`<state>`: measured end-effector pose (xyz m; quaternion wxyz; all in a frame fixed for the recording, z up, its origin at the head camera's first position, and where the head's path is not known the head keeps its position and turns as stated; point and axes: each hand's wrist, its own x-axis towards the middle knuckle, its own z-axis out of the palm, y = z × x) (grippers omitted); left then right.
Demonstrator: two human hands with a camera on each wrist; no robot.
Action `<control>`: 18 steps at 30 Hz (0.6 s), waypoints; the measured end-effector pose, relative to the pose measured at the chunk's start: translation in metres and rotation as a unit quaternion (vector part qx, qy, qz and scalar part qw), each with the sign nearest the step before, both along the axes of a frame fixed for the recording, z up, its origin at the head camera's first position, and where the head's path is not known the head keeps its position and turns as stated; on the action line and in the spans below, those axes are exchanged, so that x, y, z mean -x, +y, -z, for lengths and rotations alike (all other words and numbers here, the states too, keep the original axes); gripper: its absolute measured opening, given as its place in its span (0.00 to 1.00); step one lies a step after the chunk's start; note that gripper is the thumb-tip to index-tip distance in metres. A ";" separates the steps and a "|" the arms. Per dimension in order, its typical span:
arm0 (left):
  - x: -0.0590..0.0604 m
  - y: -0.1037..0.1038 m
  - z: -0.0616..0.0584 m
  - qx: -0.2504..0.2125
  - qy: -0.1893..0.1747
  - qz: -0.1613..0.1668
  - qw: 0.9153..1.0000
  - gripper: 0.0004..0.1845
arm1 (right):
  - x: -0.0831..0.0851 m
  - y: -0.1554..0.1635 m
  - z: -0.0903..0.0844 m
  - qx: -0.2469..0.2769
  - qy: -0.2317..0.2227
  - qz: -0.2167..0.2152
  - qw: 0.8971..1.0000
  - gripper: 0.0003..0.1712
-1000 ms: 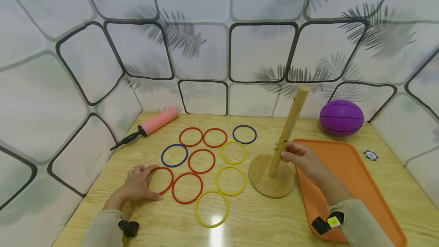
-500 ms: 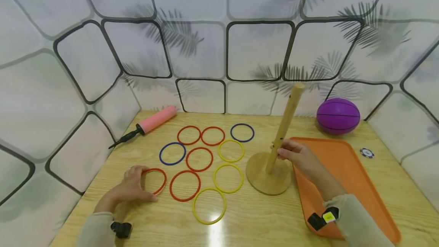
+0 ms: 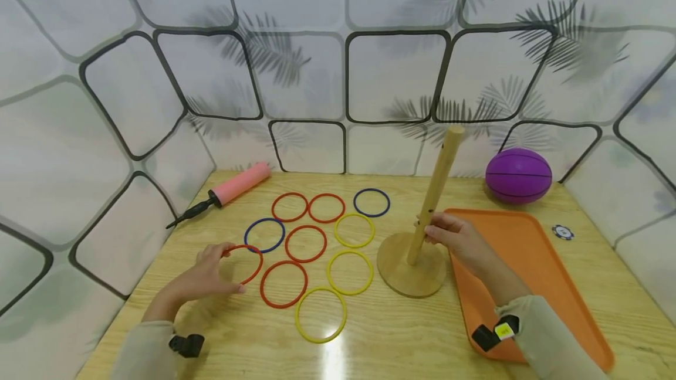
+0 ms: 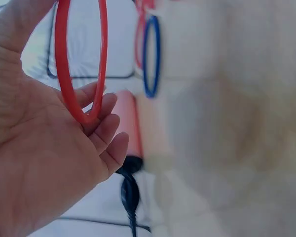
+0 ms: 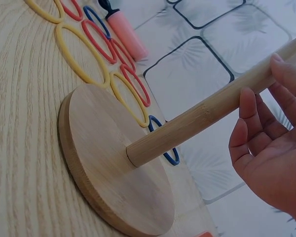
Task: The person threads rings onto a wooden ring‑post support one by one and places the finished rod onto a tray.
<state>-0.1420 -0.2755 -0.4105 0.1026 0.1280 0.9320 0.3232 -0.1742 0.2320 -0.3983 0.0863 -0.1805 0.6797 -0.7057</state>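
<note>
My left hand (image 3: 198, 277) holds a red ring (image 3: 262, 261) between thumb and fingers at the left of the table. The ring appears raised and tilted; in the left wrist view it (image 4: 62, 54) runs from the thumb side down to the curled fingertips. My right hand (image 3: 470, 245) pinches the lower part of a wooden post (image 3: 439, 177). That post rises from a round wooden base (image 3: 393, 271) on the table. In the right wrist view, thumb and fingers (image 5: 247, 106) meet the post's side. Several other rings, such as a yellow one (image 3: 345, 312), lie flat between the hands.
An orange tray (image 3: 507, 251) lies right of the base, partly under my right forearm. Behind it sits a purple ball (image 3: 519, 176), with a small poker chip (image 3: 563, 232) nearby. A pink hand pump (image 3: 240, 185) lies at the back left, before the patterned wall (image 3: 301, 87).
My left hand first drew the red ring left, away from its neighbour, then lifted it so its far edge overlaps the blue ring. The right hand stays on the post. The view shifted slightly.
</note>
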 end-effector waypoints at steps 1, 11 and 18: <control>0.001 0.003 -0.003 -0.003 0.006 0.002 1.000 0.48 | 0.000 0.000 0.000 0.002 -0.001 -0.001 1.000 0.15; 0.013 0.037 -0.037 -0.013 0.032 0.041 0.999 0.50 | -0.004 0.007 -0.001 0.006 0.004 -0.022 1.000 0.16; 0.022 0.066 -0.061 -0.010 0.054 0.051 0.997 0.52 | -0.011 0.015 0.002 -0.067 0.030 -0.015 0.997 0.16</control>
